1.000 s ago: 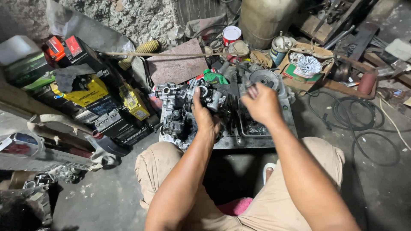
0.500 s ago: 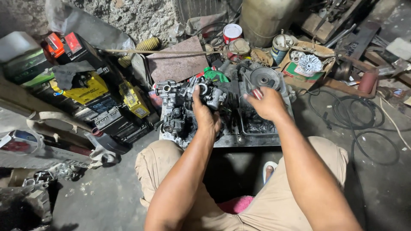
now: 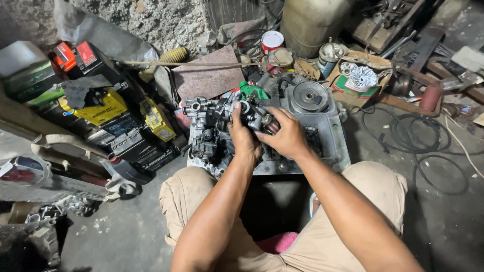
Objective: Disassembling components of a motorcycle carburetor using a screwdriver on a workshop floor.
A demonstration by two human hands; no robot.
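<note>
Both my hands meet on a greasy dark metal engine part, a carburetor-like block [image 3: 252, 117], held over a grey metal tray [image 3: 339, 146]. My left hand [image 3: 245, 137] grips it from the near left side, fingers wrapped up over it. My right hand [image 3: 286, 133] closes on its right end, thumb toward the left hand. More engine pieces [image 3: 204, 136] lie in the tray's left half, and a round grey pulley [image 3: 308, 95] sits at its far end. My knees in tan trousers frame the tray.
Stacked black and yellow batteries [image 3: 116, 121] crowd the left. A brown flat plate [image 3: 207, 76] and a red-and-white can [image 3: 273, 41] stand behind the tray. A cardboard box with a finned metal wheel [image 3: 361, 78] sits far right. Black cables [image 3: 418, 146] coil on the floor at right.
My right hand has come down and left from above the tray's right half onto the engine part that the left hand holds. The left hand stays put.
</note>
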